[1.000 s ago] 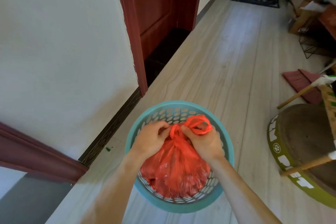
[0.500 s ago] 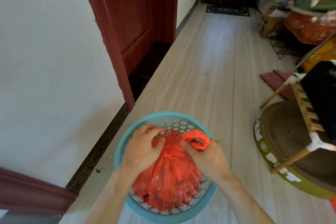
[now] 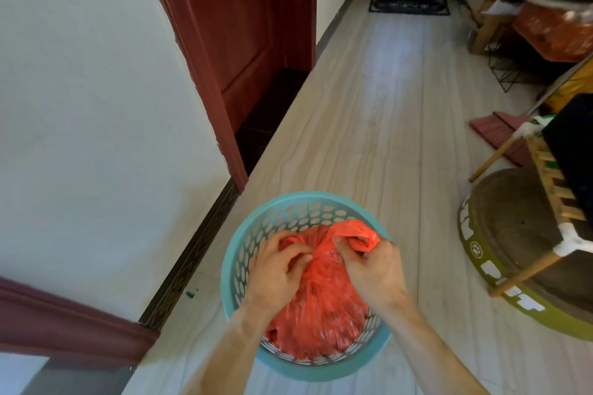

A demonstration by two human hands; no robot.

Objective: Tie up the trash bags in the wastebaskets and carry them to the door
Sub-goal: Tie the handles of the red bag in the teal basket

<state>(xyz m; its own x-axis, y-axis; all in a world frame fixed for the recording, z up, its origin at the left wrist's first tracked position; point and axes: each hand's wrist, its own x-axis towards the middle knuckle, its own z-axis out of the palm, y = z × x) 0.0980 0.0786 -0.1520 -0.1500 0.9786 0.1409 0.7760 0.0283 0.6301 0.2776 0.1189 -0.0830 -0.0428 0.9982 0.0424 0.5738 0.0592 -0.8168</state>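
At the far left stands a smooth white wall (image 3: 96, 106) with a dark patterned baseboard (image 3: 192, 253) along its foot, and next to it a dark red wooden door (image 3: 244, 26) in a frame of the same colour. Below and to the right of the door, a round teal plastic wastebasket (image 3: 308, 197) stands on the floor (image 3: 369, 106) near the baseboard; its wall is pierced with many oval holes. Inside it sits the trash bag (image 3: 324, 298), thin, crinkled, shiny red-orange plastic, full and rounded.

The left hand (image 3: 276, 272) lies on the left upper part of the bag, with the fingers curled and pinching the gathered plastic at the neck. The right hand (image 3: 375, 269) is just beside it on the right, with the fingers curled round a twisted loop (image 3: 362, 234) of the same bag, which sticks out over the rim. The two hands almost touch at the neck.

The floor has pale planks with a wood grain. At the far end lies a dark doormat (image 3: 409, 5). At the right are a reddish broom (image 3: 500, 135) and a round olive-edged tray (image 3: 513, 228) with a brown rough inside.
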